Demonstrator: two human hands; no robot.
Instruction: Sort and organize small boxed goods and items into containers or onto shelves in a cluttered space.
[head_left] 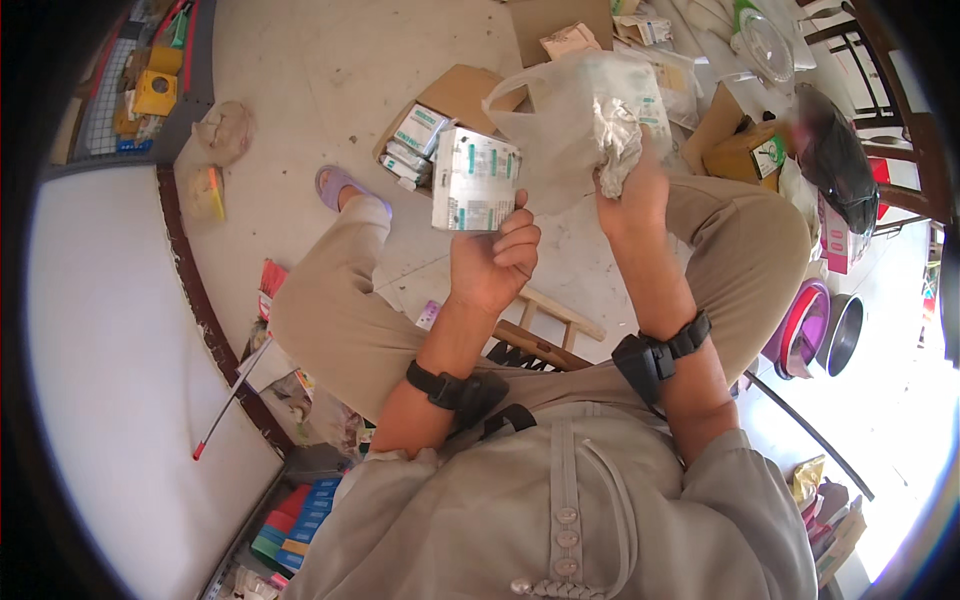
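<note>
Two packages: white-green box (474, 181), clear bag (580, 110)

One white-and-green box (474, 180) and one clear plastic bag (575, 110) are held; two wrist straps (455, 388) are worn.

The box (474, 180) in the left hand (492, 262) looked like smooth printed cardboard, white and green, with a slight sheen. The bag (570, 120) gripped by the right hand (628, 190) was thin, translucent plastic, crinkled and glossy where it bunched. The carton (455, 95) on the floor (300, 60) was matt brown cardboard. The floor itself looked like pale, dull concrete, scuffed and stained. The trousers (340, 300) were matt beige cloth.
</note>
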